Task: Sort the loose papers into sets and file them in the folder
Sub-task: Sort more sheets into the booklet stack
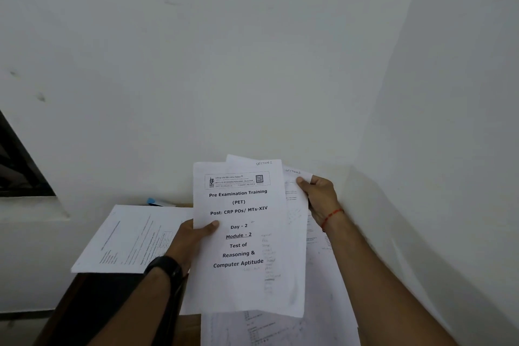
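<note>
My left hand (193, 236) pinches the left edge of a printed cover sheet (244, 247) titled "Pre Examination Training", held upright above the table. Behind it sits a fanned sheet marked "Section 1". My right hand (318, 196) grips the top right of another sheet (295, 191) marked "Section 2", just behind and to the right. More loose papers (275, 329) lie flat under the held sheets. No folder shows in view.
A separate printed page (132, 236) lies on the table to the left, overhanging the dark table edge (92, 303). A blue object (151, 201) peeks out behind it. White walls meet in a corner close on the right. A dark window frame (16, 166) is at far left.
</note>
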